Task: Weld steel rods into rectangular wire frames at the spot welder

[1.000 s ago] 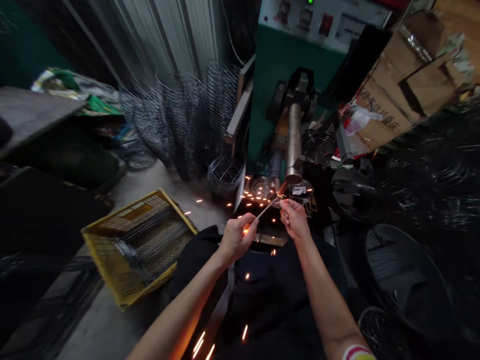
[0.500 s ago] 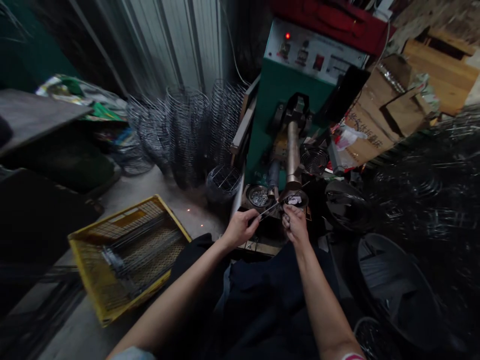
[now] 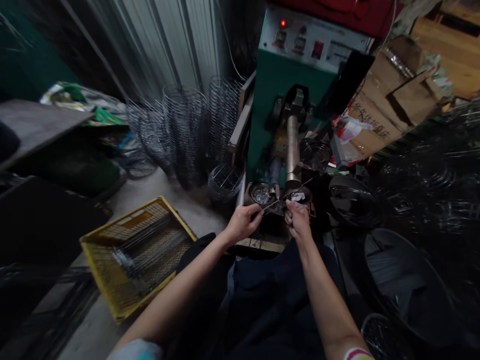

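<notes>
Between the thumb and fingers of my left hand point(image 3: 243, 222) is the near end of a thin metal rod point(image 3: 270, 204). The rod slants up and right to the electrode tip of a green spot welding machine point(image 3: 258, 95). My right hand point(image 3: 299, 220) is closed in a pinch just right of that tip, under the machine's thick metal arm point(image 3: 293, 150). What its fingers grip is too small and dark to make out. A round dish of small shiny metal pieces point(image 3: 260, 194) sits beyond my left hand. Another dish with white scraps point(image 3: 300, 196) lies behind my right.
On the floor at left stands a yellow plastic crate point(image 3: 120, 310) with metal rods inside. Stacked wire baskets point(image 3: 185, 130) rise behind it. To the right are a cardboard box point(image 3: 378, 115), a dark tub point(image 3: 405, 280) and piled wire goods point(image 3: 423, 185).
The whole view has shifted slightly. Both hands stay at the electrode in nearly the same grip. Sparks seen on the floor near the crate are gone.
</notes>
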`<state>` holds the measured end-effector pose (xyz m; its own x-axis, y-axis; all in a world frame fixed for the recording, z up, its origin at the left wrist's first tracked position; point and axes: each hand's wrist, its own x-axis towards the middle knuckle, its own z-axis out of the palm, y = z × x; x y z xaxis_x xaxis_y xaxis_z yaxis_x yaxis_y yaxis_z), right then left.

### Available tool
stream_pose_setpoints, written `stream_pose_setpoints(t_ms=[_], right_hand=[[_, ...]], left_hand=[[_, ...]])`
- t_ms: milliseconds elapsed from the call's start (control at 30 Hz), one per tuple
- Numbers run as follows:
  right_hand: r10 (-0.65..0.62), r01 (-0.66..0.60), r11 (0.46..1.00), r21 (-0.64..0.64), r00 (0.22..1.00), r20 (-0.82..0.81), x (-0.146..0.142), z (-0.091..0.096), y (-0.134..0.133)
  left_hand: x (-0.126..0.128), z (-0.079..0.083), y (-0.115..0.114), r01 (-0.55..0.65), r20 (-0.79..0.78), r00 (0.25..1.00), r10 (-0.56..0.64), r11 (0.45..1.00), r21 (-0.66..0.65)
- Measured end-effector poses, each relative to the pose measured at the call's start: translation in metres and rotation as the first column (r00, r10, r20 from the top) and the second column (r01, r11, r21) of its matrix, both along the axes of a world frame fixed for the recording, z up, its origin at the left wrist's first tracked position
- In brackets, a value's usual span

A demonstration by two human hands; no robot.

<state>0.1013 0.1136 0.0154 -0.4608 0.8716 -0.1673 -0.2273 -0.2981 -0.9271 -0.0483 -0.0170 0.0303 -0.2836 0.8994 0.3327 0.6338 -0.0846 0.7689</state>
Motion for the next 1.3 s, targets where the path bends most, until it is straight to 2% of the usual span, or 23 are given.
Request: stream_pose_setpoints(t_ms=[333, 467, 600, 700, 800, 900, 967, 1033, 1067, 1133, 1200, 1300], right_hand=[[0.043, -0.044, 0.999, -0.03, 0.999, -0.033, -0.002, -0.007, 0.002], [0.053, -0.053, 0.997, -0.052, 0.999, -0.004, 0.008, -0.012, -0.003], [0.097, -0.093, 0.995, -0.04, 0.986, 0.136, 0.036, -0.028, -0.035], [0.216, -0.221, 0.975, -0.019, 0.926, 0.31, 0.059, -0.054, -0.073], [0.345, -0.429, 0.901, 0.068, 0.801, 0.489, 0.075, -0.08, -0.114], [0.43, -0.583, 0.803, 0.119, 0.706, 0.562, 0.083, -0.093, -0.147], [0.485, -0.704, 0.694, 0.153, 0.614, 0.623, 0.085, -0.092, -0.161], [0.507, -0.808, 0.561, 0.177, 0.505, 0.699, 0.086, -0.086, -0.167], [0.505, -0.839, 0.514, 0.181, 0.466, 0.726, 0.086, -0.083, -0.168], [0.499, -0.861, 0.475, 0.18, 0.433, 0.751, 0.086, -0.079, -0.165], [0.497, -0.869, 0.462, 0.179, 0.42, 0.759, 0.086, -0.079, -0.162], [0.502, -0.879, 0.451, 0.156, 0.394, 0.77, 0.09, -0.083, -0.16]], left_hand=[[0.002, 0.001, -0.002, -0.041, -0.015, 0.999, 0.04, 0.994, -0.097], [0.001, -0.001, -0.001, -0.066, -0.02, 0.998, 0.064, 0.991, -0.117], [0.002, -0.001, 0.0, -0.046, -0.047, 0.998, 0.043, 0.996, -0.072], [0.005, -0.001, -0.004, -0.016, -0.069, 0.998, 0.014, 0.999, -0.028], [0.004, -0.003, -0.018, 0.002, -0.084, 0.996, -0.003, 1.0, -0.008], [-0.007, -0.004, -0.046, 0.005, -0.107, 0.994, -0.007, 1.0, -0.019], [-0.02, 0.0, -0.072, -0.007, -0.12, 0.993, 0.002, 0.999, -0.044], [-0.033, 0.01, -0.103, -0.025, -0.125, 0.992, 0.015, 0.997, -0.073], [-0.039, 0.016, -0.12, -0.039, -0.126, 0.992, 0.029, 0.996, -0.08], [-0.048, 0.031, -0.152, -0.082, -0.124, 0.99, 0.072, 0.993, -0.079], [-0.055, 0.043, -0.181, -0.143, -0.101, 0.985, 0.137, 0.988, -0.06], [-0.07, 0.05, -0.216, -0.329, 0.041, 0.944, 0.328, 0.944, 0.028]])
